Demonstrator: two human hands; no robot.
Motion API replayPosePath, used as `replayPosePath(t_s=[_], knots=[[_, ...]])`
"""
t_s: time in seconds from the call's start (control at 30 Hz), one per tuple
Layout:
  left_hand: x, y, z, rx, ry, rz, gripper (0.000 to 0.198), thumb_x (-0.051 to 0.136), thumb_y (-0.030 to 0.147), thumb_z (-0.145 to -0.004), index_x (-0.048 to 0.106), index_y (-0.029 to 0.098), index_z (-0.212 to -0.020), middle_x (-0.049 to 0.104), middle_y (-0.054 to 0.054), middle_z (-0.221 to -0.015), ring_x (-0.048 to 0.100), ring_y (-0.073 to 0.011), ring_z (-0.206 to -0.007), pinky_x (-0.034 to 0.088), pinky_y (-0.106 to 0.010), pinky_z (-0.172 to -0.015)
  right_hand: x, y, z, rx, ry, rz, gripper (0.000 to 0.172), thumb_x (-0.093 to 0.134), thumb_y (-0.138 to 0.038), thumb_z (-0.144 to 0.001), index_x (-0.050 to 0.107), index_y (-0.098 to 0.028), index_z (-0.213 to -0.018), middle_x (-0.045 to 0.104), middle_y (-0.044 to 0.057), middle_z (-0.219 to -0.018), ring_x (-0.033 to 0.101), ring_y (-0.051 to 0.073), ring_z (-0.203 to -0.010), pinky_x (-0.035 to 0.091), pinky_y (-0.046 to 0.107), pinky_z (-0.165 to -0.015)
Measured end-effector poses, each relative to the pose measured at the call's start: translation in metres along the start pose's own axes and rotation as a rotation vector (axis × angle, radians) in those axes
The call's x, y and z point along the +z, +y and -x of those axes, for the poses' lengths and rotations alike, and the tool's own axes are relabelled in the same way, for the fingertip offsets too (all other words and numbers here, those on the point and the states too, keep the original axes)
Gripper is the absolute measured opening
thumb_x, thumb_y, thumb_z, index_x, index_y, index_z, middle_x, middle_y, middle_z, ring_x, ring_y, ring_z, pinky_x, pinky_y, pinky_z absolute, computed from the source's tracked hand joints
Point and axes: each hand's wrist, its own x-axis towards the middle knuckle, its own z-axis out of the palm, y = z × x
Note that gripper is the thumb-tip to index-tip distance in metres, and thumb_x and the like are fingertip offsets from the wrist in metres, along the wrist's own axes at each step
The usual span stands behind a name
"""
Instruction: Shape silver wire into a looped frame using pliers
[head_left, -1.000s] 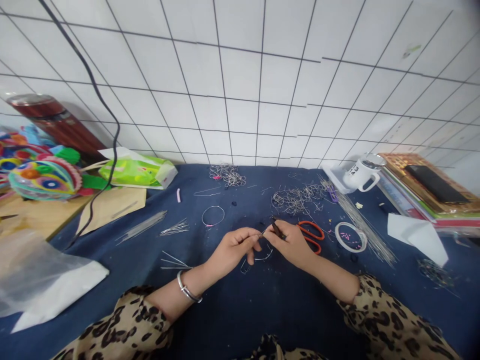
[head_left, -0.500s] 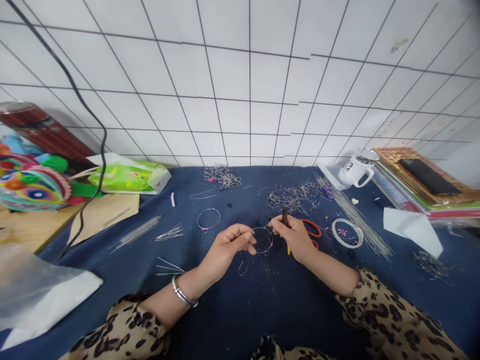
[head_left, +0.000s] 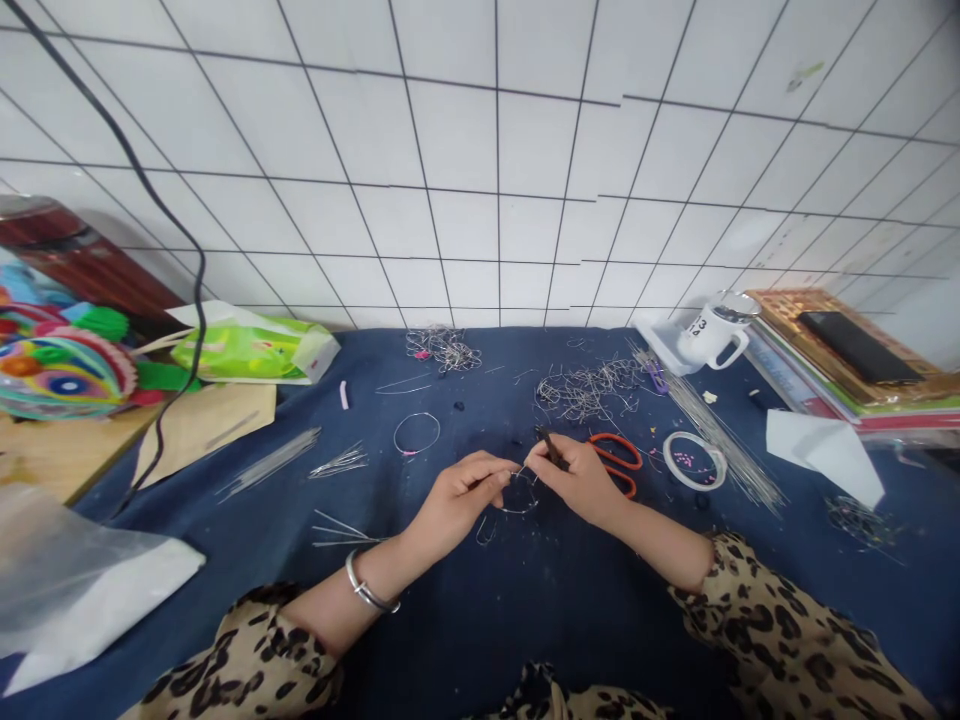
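Observation:
My left hand (head_left: 466, 495) is closed in a pinch on one side of a thin wire ring (head_left: 519, 511) in the middle of the table. Opposite it, my right hand (head_left: 581, 485) pinches the wire's end between thumb and forefinger. Pliers (head_left: 552, 448) with dark jaws stick up out of that same hand, their handles hidden by the palm. The fingertips of both hands are close together above the ring. Below the left fingertips lies a loose bent wire (head_left: 486, 531). Orange-handled scissors (head_left: 622, 452) lie just behind the right hand.
Tangled wire (head_left: 589, 390) and another wire heap (head_left: 442, 350) lie at the back. A finished-looking ring (head_left: 417, 433) with pink on it is at left, near bundles of straight wires (head_left: 270, 463). To the right are a round dish (head_left: 722, 470) of pink beads and a white mug (head_left: 716, 335).
My hands have come closer together, the right one moving left. The pliers have tilted to the left, and their yellow handle no longer shows. More of the scissors is visible.

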Motion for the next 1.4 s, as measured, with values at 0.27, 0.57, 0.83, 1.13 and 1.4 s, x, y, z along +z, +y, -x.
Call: replayPosePath(t_s=[0.27,0.57,0.83,1.13,1.4], knots=[[0.002,-0.003,-0.001,-0.140,-0.007,0.132,0.020,0.054,0.032,-0.080,0.060,0.015,-0.089,0.064,-0.001,-0.064,0.060,-0.0140,-0.060,0.044,-0.027,-0.066,-0.001,-0.002,0.002,-0.032,0.025,0.090,0.017,0.047,-0.030,-0.083,0.056,-0.019,-0.072,0.053,-0.001,-0.068,0.049,0.012,-0.064,0.037,0.025,-0.063],[0.002,-0.005,-0.001,-0.160,-0.028,0.185,0.018,0.053,0.031,-0.081,0.059,0.015,-0.083,0.065,-0.003,-0.071,0.061,-0.0134,-0.063,0.045,-0.026,-0.066,0.001,0.000,0.003,-0.122,0.078,0.222,0.016,0.047,-0.028,-0.082,0.054,-0.020,-0.070,0.049,0.001,-0.065,0.047,0.015,-0.066,0.037,0.028,-0.067],[0.002,-0.006,-0.001,-0.118,-0.042,0.056,0.018,0.051,0.031,-0.082,0.061,0.015,-0.086,0.064,-0.001,-0.065,0.060,-0.0133,-0.062,0.044,-0.027,-0.068,0.003,0.003,0.002,-0.206,0.037,0.237,0.014,0.048,-0.026,-0.081,0.052,-0.021,-0.069,0.049,0.001,-0.065,0.047,0.015,-0.068,0.038,0.030,-0.072],[0.004,-0.009,0.002,-0.052,-0.027,-0.065,0.017,0.051,0.030,-0.083,0.060,0.016,-0.087,0.066,-0.002,-0.064,0.064,-0.0155,-0.062,0.047,-0.026,-0.065,0.008,0.004,0.002,-0.216,0.026,0.223,0.017,0.047,-0.028,-0.083,0.051,-0.020,-0.068,0.048,0.000,-0.063,0.046,0.014,-0.065,0.038,0.028,-0.069],[0.001,0.001,0.003,0.072,-0.078,-0.269,0.010,0.045,0.026,-0.086,0.051,0.019,-0.085,0.066,0.001,-0.066,0.064,-0.0123,-0.066,0.046,-0.022,-0.063,0.009,0.005,0.004,-0.212,0.068,0.230,0.015,0.049,-0.026,-0.083,0.053,-0.018,-0.070,0.049,0.000,-0.063,0.045,0.013,-0.064,0.038,0.026,-0.066]])
